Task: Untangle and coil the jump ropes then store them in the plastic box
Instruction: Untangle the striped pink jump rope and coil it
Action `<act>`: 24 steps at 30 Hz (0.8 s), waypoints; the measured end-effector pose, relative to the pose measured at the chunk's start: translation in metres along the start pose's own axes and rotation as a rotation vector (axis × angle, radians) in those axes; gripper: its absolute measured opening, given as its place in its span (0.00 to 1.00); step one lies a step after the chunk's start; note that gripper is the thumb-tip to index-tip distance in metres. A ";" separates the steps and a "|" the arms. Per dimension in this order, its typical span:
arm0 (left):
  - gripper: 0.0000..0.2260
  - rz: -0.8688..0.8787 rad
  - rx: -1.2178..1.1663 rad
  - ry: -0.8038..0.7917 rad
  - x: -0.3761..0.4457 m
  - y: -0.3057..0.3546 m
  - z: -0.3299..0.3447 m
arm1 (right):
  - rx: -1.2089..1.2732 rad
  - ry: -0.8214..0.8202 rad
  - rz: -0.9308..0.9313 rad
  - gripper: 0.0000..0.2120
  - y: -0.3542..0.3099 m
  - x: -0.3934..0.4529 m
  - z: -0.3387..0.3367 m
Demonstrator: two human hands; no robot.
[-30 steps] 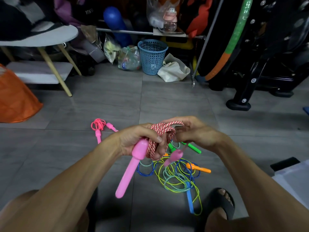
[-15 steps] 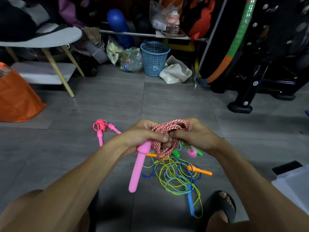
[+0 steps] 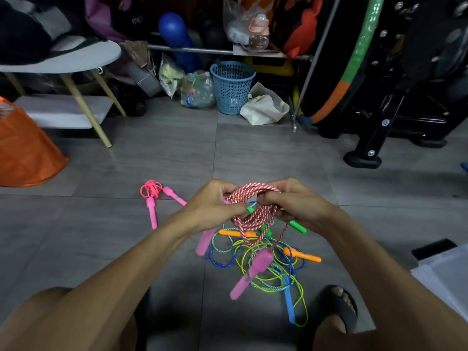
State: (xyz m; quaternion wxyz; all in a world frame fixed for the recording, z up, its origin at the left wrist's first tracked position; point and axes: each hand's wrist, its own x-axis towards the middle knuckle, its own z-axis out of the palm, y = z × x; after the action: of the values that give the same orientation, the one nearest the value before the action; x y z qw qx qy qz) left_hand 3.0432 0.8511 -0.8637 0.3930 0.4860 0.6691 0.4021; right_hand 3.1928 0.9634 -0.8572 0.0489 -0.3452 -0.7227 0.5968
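A red-and-white braided jump rope (image 3: 253, 214) is bunched in loops between my hands above the floor. My left hand (image 3: 215, 206) grips the left side of the loops, and one pink handle (image 3: 203, 243) sticks out below it. My right hand (image 3: 296, 203) pinches the right side of the bundle. The rope's other pink handle (image 3: 250, 274) dangles on a strand beneath. Under my hands lies a tangle of blue, yellow and green ropes (image 3: 268, 264) with orange, green and blue handles. A coiled pink rope (image 3: 152, 198) lies to the left. The white plastic box (image 3: 445, 272) is at the right edge.
My sandalled foot (image 3: 336, 307) rests by the tangle. An orange bag (image 3: 25, 153) sits at left, a white stool (image 3: 63, 62) behind it. A blue basket (image 3: 231, 84), bags and a black exercise machine (image 3: 405, 97) line the back.
One pink handle has dropped from near my right hand and now dangles low on its strand. The other pink handle has swung further under my left hand. The loops have spread wider.
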 end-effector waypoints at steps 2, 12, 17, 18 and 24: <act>0.09 -0.017 -0.006 -0.043 -0.002 0.000 0.000 | 0.000 -0.032 0.007 0.09 0.000 -0.002 -0.004; 0.07 -0.053 0.284 -0.346 0.000 -0.018 0.005 | 0.116 0.112 -0.184 0.11 -0.003 -0.011 -0.035; 0.03 -0.051 0.029 -0.362 0.004 -0.019 0.004 | -0.101 0.092 -0.188 0.20 0.010 0.001 -0.037; 0.02 -0.055 -0.055 -0.318 0.006 -0.018 0.000 | -0.144 0.092 -0.139 0.22 0.015 0.004 -0.040; 0.03 -0.101 -0.208 -0.306 0.010 -0.026 -0.003 | -0.574 0.323 -0.018 0.07 0.053 0.019 -0.061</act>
State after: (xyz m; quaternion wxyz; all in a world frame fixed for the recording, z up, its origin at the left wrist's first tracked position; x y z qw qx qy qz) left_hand 3.0296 0.8551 -0.8884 0.5580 0.4638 0.5799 0.3705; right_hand 3.2313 1.0273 -0.8933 0.0687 -0.4288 -0.8473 0.3058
